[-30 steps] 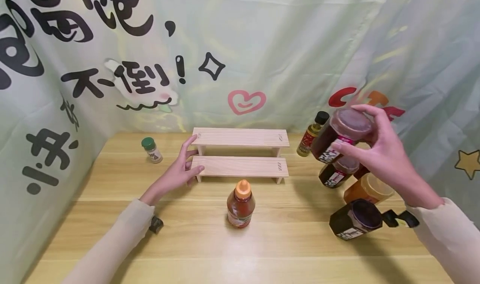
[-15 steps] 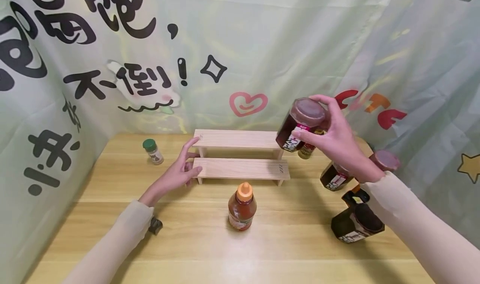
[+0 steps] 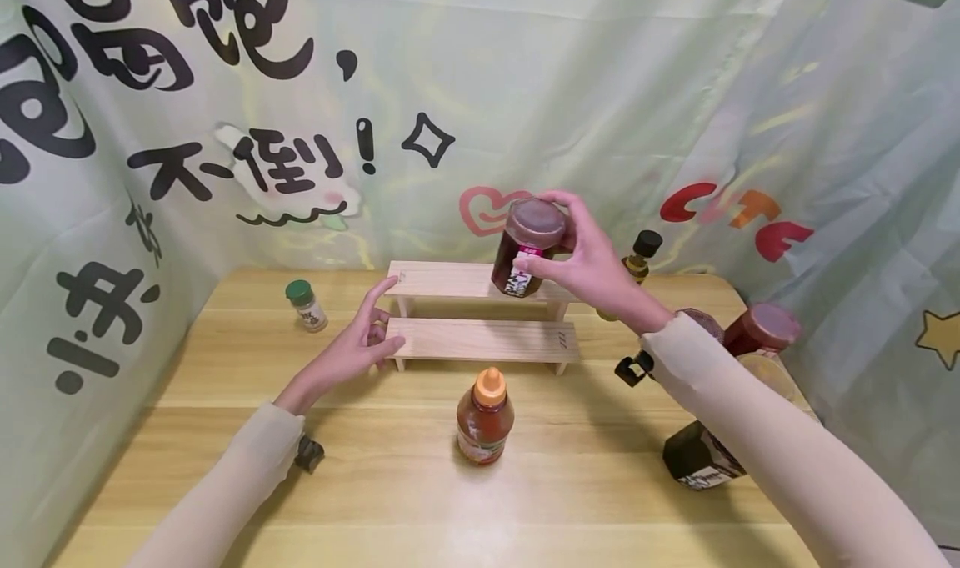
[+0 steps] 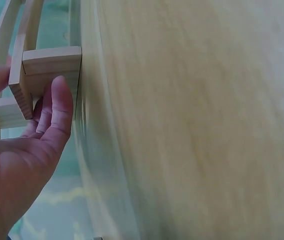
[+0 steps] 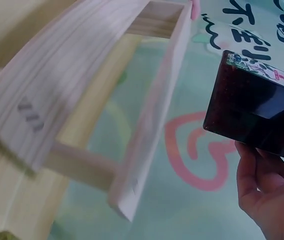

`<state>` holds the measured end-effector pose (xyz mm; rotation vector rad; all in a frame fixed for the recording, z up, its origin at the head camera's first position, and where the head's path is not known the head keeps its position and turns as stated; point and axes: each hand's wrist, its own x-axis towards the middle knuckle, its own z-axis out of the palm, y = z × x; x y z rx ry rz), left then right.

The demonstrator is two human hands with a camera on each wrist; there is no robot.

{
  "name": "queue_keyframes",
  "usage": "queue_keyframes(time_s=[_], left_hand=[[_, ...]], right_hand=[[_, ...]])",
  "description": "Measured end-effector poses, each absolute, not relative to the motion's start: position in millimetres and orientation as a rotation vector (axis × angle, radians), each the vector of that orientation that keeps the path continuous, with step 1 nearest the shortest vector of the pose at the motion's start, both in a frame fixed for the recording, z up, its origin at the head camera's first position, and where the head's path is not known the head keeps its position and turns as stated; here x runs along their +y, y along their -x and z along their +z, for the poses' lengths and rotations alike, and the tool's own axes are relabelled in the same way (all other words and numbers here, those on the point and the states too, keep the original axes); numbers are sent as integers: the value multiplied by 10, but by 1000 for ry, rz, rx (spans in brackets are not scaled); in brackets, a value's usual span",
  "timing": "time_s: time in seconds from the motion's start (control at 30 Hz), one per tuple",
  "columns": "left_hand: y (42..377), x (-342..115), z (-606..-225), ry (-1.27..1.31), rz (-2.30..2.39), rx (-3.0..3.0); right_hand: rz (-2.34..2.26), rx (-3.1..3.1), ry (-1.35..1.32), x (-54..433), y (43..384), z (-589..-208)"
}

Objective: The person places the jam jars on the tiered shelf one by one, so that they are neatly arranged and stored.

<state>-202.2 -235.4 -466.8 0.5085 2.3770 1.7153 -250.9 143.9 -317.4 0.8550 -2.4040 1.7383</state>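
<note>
A dark jar (image 3: pixel 525 243) with a pinkish translucent lid is gripped by my right hand (image 3: pixel 603 272), thumb at its label and fingers round the far side. In the head view it overlaps the upper step of a pale wooden two-step rack (image 3: pixel 480 339); the right wrist view shows the jar's dark base (image 5: pixel 257 105) apart from the rack. My left hand (image 3: pixel 348 351) grips the rack's left end. In the left wrist view, its thumb lies over the lower step (image 4: pixel 24 65) while the other fingers curl beneath.
A squeeze bottle (image 3: pixel 486 422) with an orange cap stands before the rack. Left is a green-capped shaker (image 3: pixel 306 305). On the right are a black-capped bottle (image 3: pixel 639 255), a red jar (image 3: pixel 763 328) and a dark jar (image 3: pixel 697 459), partly behind my right forearm. A printed curtain (image 3: pixel 585 92) hangs behind.
My right hand has carried the dark jar leftward from above the group of jars to over the right half of the rack. The left hand has stayed on the rack's end.
</note>
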Motion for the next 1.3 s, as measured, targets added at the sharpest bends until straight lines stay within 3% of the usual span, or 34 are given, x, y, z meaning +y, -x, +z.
queue_keyframes(time_s=[0.47, 1.3], left_hand=[[1993, -2350, -4652, -511, 1674, 2397], [2005, -2351, -4642, -524, 1683, 2398]], right_hand=[[1802, -2440, -923, 975, 2795, -3434], [1881, -2431, -986, 653, 2876, -3471]])
